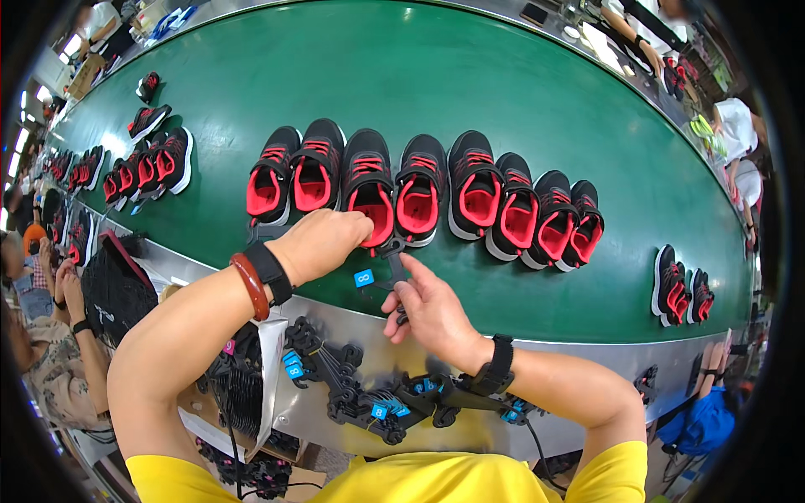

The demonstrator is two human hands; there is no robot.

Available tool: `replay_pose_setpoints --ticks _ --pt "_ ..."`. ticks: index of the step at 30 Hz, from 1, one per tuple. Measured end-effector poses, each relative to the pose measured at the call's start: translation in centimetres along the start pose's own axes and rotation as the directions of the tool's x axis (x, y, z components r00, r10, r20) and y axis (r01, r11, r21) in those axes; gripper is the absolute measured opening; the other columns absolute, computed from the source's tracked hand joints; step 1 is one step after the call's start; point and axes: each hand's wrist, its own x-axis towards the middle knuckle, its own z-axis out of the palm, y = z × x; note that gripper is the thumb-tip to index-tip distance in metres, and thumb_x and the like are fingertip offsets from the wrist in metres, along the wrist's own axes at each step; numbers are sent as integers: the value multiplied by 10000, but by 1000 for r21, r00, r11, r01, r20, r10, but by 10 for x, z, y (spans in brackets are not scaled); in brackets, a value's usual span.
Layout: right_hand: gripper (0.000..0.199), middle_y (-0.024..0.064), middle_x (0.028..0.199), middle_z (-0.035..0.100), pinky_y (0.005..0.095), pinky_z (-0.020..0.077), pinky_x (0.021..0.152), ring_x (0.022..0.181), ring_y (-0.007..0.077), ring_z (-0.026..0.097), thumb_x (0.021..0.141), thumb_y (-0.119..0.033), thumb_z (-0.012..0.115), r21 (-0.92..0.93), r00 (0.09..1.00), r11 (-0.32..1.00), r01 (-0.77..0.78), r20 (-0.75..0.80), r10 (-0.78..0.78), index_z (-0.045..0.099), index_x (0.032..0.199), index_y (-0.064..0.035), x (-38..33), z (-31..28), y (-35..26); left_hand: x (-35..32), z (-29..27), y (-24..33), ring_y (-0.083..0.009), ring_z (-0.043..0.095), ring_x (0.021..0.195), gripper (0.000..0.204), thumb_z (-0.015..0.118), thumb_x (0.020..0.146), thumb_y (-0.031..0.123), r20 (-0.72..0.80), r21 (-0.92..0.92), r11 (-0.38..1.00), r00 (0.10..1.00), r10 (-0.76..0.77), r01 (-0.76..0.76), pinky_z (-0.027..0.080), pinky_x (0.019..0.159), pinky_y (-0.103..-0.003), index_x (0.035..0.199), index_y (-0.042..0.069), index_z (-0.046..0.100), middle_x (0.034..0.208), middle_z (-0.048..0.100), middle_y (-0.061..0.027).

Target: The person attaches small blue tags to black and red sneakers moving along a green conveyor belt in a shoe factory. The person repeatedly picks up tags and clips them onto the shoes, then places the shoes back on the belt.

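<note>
Black shoes with red laces and red lining stand in a row on the green belt, heels toward me. My left hand (323,243) is closed at the heel opening of one shoe (366,163), its fingertips at the collar; what they pinch is partly hidden. Just right of it, my right hand (432,314) grips a black plastic shoe hanger (394,261), its upper end near that shoe's heel. A small blue tag (363,277) shows beside the hanger. To the right of the gripped shoe stands another shoe (421,184) of the same kind.
Bundled black hangers (344,377) with blue tags lie on the metal ledge (319,419) before me. More shoes (172,159) stand on the belt at far left, others (671,285) at right. A box (268,369) is below left. People work along both sides.
</note>
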Motion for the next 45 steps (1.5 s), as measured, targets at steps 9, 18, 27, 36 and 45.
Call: replay_pose_setpoints --ticks 9,18,27,36,45 --pt "500 91 861 575 284 554 544 627 164 625 1048 -98 357 1 1000 1000 10 9 -10 206 1518 -19 -3 2 3 -2 -2 3 -331 657 710 62 564 861 94 5 34 999 999 38 -38 527 614 -429 847 40 538 808 623 -139" --pt "420 99 866 563 296 560 553 639 173 628 1042 -94 342 5 1000 1000 -20 -3 20 276 1449 -15 -5 6 7 -2 -2 3 -337 664 748 51 569 860 87 -20 -6 1000 1000 -12 12 538 647 -431 863 36 568 834 638 -137" --pt "405 103 871 564 298 562 548 630 180 626 1048 -110 337 76 998 996 -41 40 38 277 1437 -14 3 5 13 -2 -2 4 -344 662 765 61 574 862 96 -6 -21 999 999 -48 48 533 668 -439 881 38 584 842 646 -136" --pt "479 55 799 604 291 501 504 521 146 570 1046 -159 371 -305 964 952 -2 252 82 246 1481 -4 8 12 -1 7 -12 -2 -329 667 761 87 580 852 102 94 26 998 994 48 -50 531 665 -435 927 65 605 846 654 -111" --pt "234 24 747 631 251 424 457 496 91 530 1030 -208 430 -292 934 956 19 347 87 552 1135 -38 20 -33 -44 -7 -24 24 -334 664 897 493 601 840 100 259 146 984 964 58 -98 545 750 -447 1320 151 502 1168 554 -155"
